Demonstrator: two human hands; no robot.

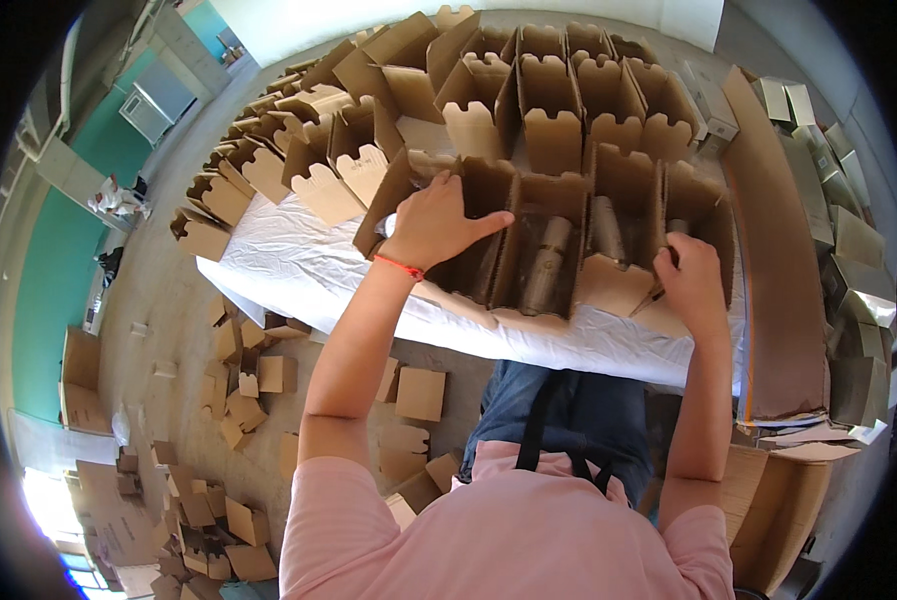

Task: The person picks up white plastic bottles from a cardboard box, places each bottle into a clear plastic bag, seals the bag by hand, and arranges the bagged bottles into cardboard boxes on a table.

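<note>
A row of open cardboard boxes stands at the near side of a white-covered table [298,245]. My left hand [433,225] reaches over the leftmost box [393,190], thumb stretched out to the right and fingers at its inside; a pale, shiny thing [386,226] shows partly beside the wrist. My right hand [692,285] is closed on the front flap of the rightmost box [703,195], its fingertips partly hidden. Between my hands, the middle box [536,195] holds a greyish-brown cylinder [546,265] in clear wrap. A similar cylinder [605,228] leans in the box [623,175] to its right.
Several rows of open cardboard boxes [553,135] crowd the table's far side. A long cardboard sheet [773,260] stands along the right, with grey boxes [853,240] beyond it. Loose small boxes [421,394] lie on the floor at left.
</note>
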